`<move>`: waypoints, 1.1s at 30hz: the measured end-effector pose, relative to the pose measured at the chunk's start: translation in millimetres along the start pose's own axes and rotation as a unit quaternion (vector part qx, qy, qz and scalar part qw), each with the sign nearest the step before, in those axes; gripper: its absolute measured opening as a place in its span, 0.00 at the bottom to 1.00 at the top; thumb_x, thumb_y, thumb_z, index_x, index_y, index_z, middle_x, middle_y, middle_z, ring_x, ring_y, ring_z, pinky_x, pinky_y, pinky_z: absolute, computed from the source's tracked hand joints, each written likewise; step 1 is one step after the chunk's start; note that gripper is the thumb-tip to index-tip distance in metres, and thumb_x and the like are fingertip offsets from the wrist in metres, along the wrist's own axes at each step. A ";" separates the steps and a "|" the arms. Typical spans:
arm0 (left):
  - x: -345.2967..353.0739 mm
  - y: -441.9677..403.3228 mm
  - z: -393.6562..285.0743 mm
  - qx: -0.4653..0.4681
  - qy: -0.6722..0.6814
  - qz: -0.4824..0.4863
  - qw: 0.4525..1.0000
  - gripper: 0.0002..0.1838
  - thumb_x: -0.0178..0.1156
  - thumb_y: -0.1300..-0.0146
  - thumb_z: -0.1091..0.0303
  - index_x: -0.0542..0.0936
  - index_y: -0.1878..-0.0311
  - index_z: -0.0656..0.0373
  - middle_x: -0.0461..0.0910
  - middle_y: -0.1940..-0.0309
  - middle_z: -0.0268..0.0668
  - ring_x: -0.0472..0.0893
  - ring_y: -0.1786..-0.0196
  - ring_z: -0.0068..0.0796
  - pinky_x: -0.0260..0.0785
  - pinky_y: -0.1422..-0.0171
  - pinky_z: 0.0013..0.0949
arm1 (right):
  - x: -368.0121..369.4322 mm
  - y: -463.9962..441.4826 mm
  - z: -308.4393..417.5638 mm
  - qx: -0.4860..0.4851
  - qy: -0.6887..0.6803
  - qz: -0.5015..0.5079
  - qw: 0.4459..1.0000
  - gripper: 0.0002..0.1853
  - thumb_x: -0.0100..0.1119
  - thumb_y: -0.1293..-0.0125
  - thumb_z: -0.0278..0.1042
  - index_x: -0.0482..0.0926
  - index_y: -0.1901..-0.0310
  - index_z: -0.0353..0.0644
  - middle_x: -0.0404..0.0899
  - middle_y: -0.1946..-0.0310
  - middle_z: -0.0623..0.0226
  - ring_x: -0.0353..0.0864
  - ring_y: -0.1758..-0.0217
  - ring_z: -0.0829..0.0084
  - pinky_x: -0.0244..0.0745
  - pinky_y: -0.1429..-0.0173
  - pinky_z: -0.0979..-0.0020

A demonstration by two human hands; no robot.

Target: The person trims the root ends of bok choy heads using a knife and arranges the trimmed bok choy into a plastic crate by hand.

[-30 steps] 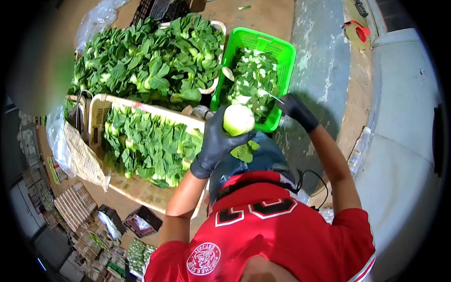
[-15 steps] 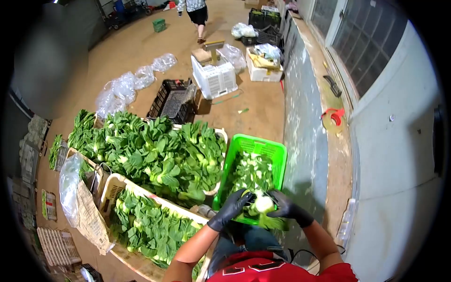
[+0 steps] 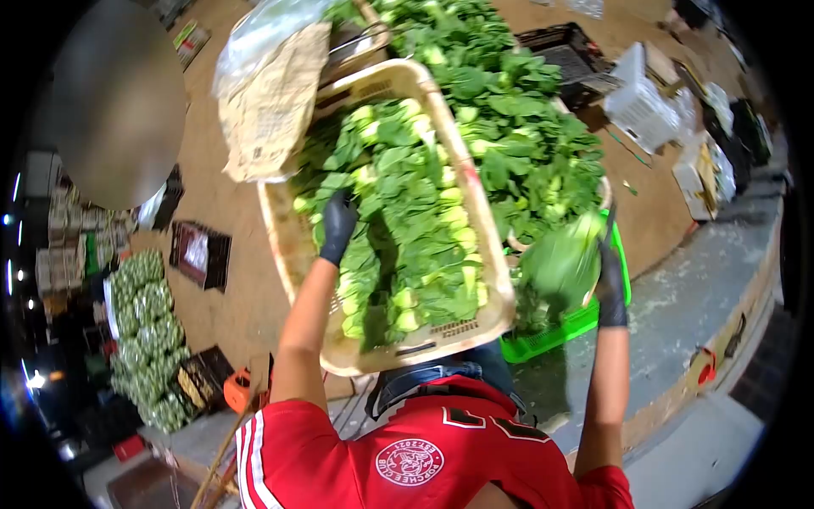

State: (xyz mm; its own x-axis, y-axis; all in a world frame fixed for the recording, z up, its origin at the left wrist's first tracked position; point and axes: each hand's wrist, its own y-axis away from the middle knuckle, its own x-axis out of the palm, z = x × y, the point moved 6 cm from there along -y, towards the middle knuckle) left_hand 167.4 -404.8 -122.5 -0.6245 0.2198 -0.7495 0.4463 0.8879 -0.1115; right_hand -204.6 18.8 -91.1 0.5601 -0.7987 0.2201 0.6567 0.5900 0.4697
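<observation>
My left hand (image 3: 339, 226), in a black glove, reaches into the pale plastic basket (image 3: 490, 246) and touches the rows of leafy greens (image 3: 407, 212); its fingers are hidden among the leaves. My right hand (image 3: 609, 280), also gloved in black, is closed on a leafy green vegetable (image 3: 561, 261), blurred by motion, above the bright green basket (image 3: 555, 338). A thin dark shape rises above the right hand, too blurred to make out. Beyond the pale basket lies a large heap of similar greens (image 3: 517, 127).
A brown paper sack (image 3: 273, 102) with clear plastic hangs over the pale basket's far left corner. Black crates (image 3: 564, 59), (image 3: 200, 254) and a white crate (image 3: 642, 97) stand on the floor. Bagged produce (image 3: 148, 339) lies at the left. A low wall ledge (image 3: 712, 297) runs along the right.
The view has swung left. My left hand has left the vegetable over the green basket and moved into the pale basket. My right hand now holds a leafy vegetable.
</observation>
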 end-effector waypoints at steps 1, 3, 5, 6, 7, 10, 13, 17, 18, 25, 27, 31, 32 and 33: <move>-17.6 -14.8 34.7 0.041 -0.121 -0.020 0.992 0.20 0.55 0.52 0.76 0.76 0.52 0.63 0.78 0.59 0.51 0.76 0.56 0.51 0.69 0.51 0.45 | 36.2 -26.9 26.2 0.038 -0.082 -0.004 0.996 0.26 0.53 0.34 0.47 0.68 0.42 0.36 0.74 0.50 0.66 0.74 0.53 0.74 0.70 0.50 0.72; -47.0 -45.2 66.6 0.037 -0.218 -0.017 0.975 0.20 0.53 0.52 0.78 0.73 0.52 0.64 0.77 0.59 0.52 0.75 0.56 0.53 0.69 0.51 0.46 | 61.3 -60.7 50.7 0.006 0.008 -0.040 0.999 0.26 0.52 0.34 0.46 0.69 0.42 0.35 0.75 0.50 0.64 0.75 0.51 0.74 0.69 0.49 0.72; -53.5 -76.5 99.3 0.068 -0.309 0.015 0.948 0.19 0.52 0.49 0.76 0.74 0.51 0.62 0.75 0.54 0.52 0.75 0.52 0.51 0.68 0.48 0.46 | 94.6 -66.7 62.9 -0.019 0.094 -0.022 0.995 0.25 0.52 0.34 0.45 0.70 0.43 0.34 0.77 0.51 0.63 0.75 0.51 0.74 0.68 0.49 0.73; -49.2 -96.7 127.0 0.023 -0.346 0.101 0.932 0.19 0.52 0.47 0.74 0.74 0.49 0.61 0.75 0.51 0.51 0.74 0.50 0.51 0.68 0.47 0.46 | 113.6 -64.2 61.5 -0.029 0.137 0.002 0.990 0.24 0.52 0.34 0.45 0.71 0.44 0.33 0.77 0.52 0.63 0.75 0.51 0.74 0.68 0.49 0.73; -59.8 -109.3 131.3 0.098 -0.278 -0.022 0.955 0.19 0.53 0.45 0.70 0.75 0.48 0.58 0.75 0.50 0.49 0.73 0.48 0.52 0.66 0.45 0.47 | 124.3 -55.5 52.1 -0.053 0.135 0.011 0.989 0.23 0.52 0.34 0.43 0.72 0.46 0.32 0.79 0.54 0.62 0.75 0.52 0.76 0.68 0.49 0.73; -57.7 -173.8 187.4 0.149 -0.205 -0.058 0.966 0.27 0.59 0.47 0.63 0.71 0.43 0.60 0.75 0.49 0.51 0.73 0.47 0.53 0.65 0.43 0.47 | 107.9 -30.4 1.6 -0.004 0.216 -0.023 0.976 0.22 0.52 0.35 0.43 0.74 0.47 0.33 0.79 0.53 0.62 0.75 0.57 0.75 0.68 0.53 0.75; -61.5 -207.5 175.2 0.098 -0.267 -0.005 0.959 0.29 0.62 0.50 0.63 0.70 0.43 0.61 0.75 0.50 0.51 0.73 0.48 0.53 0.66 0.44 0.46 | 91.7 6.3 -26.7 0.101 0.228 -0.095 0.964 0.21 0.54 0.37 0.45 0.75 0.49 0.37 0.81 0.59 0.65 0.74 0.69 0.78 0.67 0.69 0.79; -70.9 -212.0 186.4 0.141 -0.280 0.025 0.949 0.32 0.65 0.53 0.64 0.69 0.43 0.62 0.75 0.52 0.51 0.74 0.49 0.54 0.67 0.45 0.45 | 42.8 47.0 -60.6 0.038 0.089 -0.103 0.990 0.24 0.49 0.35 0.53 0.75 0.49 0.40 0.79 0.57 0.67 0.74 0.70 0.78 0.70 0.69 0.78; -65.2 -213.9 194.0 0.157 -0.268 0.032 0.950 0.33 0.65 0.54 0.64 0.69 0.43 0.63 0.76 0.52 0.51 0.74 0.50 0.54 0.67 0.45 0.44 | 36.5 64.1 -61.5 0.032 0.057 -0.152 0.986 0.25 0.47 0.33 0.53 0.75 0.48 0.39 0.78 0.56 0.67 0.76 0.66 0.74 0.73 0.63 0.73; -74.1 -122.8 117.8 0.201 -0.253 0.078 0.943 0.38 0.71 0.60 0.65 0.67 0.43 0.66 0.76 0.55 0.52 0.75 0.52 0.54 0.68 0.47 0.42 | 65.4 56.8 -31.1 -0.230 0.321 0.062 0.917 0.17 0.55 0.38 0.32 0.73 0.47 0.39 0.77 0.52 0.59 0.78 0.56 0.68 0.73 0.55 0.70; -65.9 -59.8 86.2 0.243 -0.194 0.098 0.945 0.40 0.72 0.62 0.65 0.66 0.43 0.66 0.76 0.56 0.52 0.76 0.53 0.54 0.68 0.47 0.41 | 140.4 83.9 13.3 -0.300 0.551 0.048 0.777 0.19 0.56 0.37 0.36 0.72 0.45 0.41 0.76 0.52 0.58 0.77 0.53 0.67 0.73 0.52 0.70; -26.0 56.0 -35.6 0.224 -0.065 0.271 0.934 0.39 0.71 0.55 0.60 0.67 0.42 0.68 0.73 0.48 0.54 0.73 0.46 0.48 0.65 0.41 0.41 | 216.9 102.9 22.9 -0.329 0.405 0.206 0.828 0.34 0.63 0.44 0.42 0.62 0.36 0.47 0.71 0.46 0.56 0.77 0.50 0.58 0.76 0.52 0.65; -54.0 81.6 -164.9 0.101 0.028 0.415 0.904 0.38 0.73 0.58 0.60 0.70 0.45 0.69 0.75 0.52 0.53 0.75 0.51 0.50 0.69 0.48 0.42 | 225.0 110.5 23.1 -0.354 0.423 0.213 0.807 0.36 0.64 0.45 0.44 0.61 0.35 0.47 0.70 0.44 0.56 0.77 0.51 0.57 0.76 0.52 0.64; -37.5 108.2 -174.7 0.290 0.057 0.289 0.910 0.35 0.73 0.58 0.60 0.72 0.47 0.66 0.77 0.57 0.52 0.77 0.57 0.48 0.70 0.55 0.43 | 229.0 119.5 23.7 -0.376 0.440 0.220 0.785 0.39 0.64 0.47 0.46 0.59 0.35 0.48 0.69 0.42 0.57 0.77 0.51 0.57 0.76 0.52 0.62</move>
State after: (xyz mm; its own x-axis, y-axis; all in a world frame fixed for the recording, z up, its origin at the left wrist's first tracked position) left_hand 127.1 -246.4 7.6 -0.2251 0.6530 -0.7232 0.9646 0.2542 -0.0706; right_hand -9.8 -96.4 35.8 0.7315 -0.3025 -0.6110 0.2293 0.9531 -0.1974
